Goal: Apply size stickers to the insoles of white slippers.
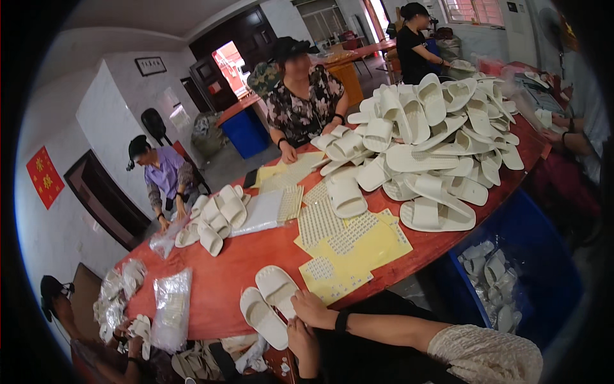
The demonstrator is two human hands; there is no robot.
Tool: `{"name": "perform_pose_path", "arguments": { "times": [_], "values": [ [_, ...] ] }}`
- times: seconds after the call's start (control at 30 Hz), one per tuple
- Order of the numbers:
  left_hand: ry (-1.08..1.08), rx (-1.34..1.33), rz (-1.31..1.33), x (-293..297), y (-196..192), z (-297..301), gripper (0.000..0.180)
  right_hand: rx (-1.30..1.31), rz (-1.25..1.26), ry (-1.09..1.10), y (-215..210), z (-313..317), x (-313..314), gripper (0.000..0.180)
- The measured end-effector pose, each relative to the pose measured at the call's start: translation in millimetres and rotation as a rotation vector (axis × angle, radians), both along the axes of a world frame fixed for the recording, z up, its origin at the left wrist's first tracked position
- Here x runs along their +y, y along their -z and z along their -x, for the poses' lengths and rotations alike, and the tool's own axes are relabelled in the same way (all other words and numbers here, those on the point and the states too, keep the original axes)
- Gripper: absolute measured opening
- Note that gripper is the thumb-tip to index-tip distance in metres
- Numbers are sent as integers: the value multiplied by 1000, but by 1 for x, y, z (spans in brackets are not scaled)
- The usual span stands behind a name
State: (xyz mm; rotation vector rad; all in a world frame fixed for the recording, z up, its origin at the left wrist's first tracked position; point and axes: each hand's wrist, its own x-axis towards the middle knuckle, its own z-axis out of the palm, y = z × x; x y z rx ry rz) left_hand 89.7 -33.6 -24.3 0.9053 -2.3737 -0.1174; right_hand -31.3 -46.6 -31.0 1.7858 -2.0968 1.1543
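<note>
A pair of cream slide slippers lies side by side at the near edge of the red table, the left slipper [261,315] a little nearer to me than the right slipper [276,286]. My right hand [314,311], with a black wristband, closes its fingers on the near part of the right slipper. Just below it my left hand [303,345] is closed with its fingertips raised at the slippers' near end; anything pinched in them is too small to make out. Yellow sticker sheets [332,281] with rows of small labels lie beyond my right hand.
A large heap of cream slippers [441,128] covers the table's right side. Clear plastic bags [171,313] lie at left, with a smaller slipper pile [214,217] farther back. A blue bin [543,262] holding bagged slippers stands at right. Several people work around the red table [217,281].
</note>
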Motion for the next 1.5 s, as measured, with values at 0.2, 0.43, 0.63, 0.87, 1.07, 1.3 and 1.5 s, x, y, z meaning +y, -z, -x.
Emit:
{"name": "perform_pose_path", "arguments": {
  "times": [0.2,0.43,0.63,0.87,1.07,1.3,1.5],
  "values": [
    [-53,-34,-147,5,-9,3,34,39,-38,-53,-4,5,8,16],
    [-82,-62,-161,7,-14,4,31,-127,-278,-52,-40,13,29,10],
    [-25,74,-129,7,-17,0,38,-428,-148,74,-64,81,120,14],
    [-52,184,-176,24,-32,27,38,-511,-333,273,-80,117,156,14],
    [280,116,-276,41,-34,67,41,-414,-362,17,-82,116,95,10],
    [118,20,-350,21,-33,74,52,-265,-560,-99,-66,104,40,10],
    [36,-268,-354,2,-29,81,59,-112,-602,-39,-51,99,26,10]
  ]
}}
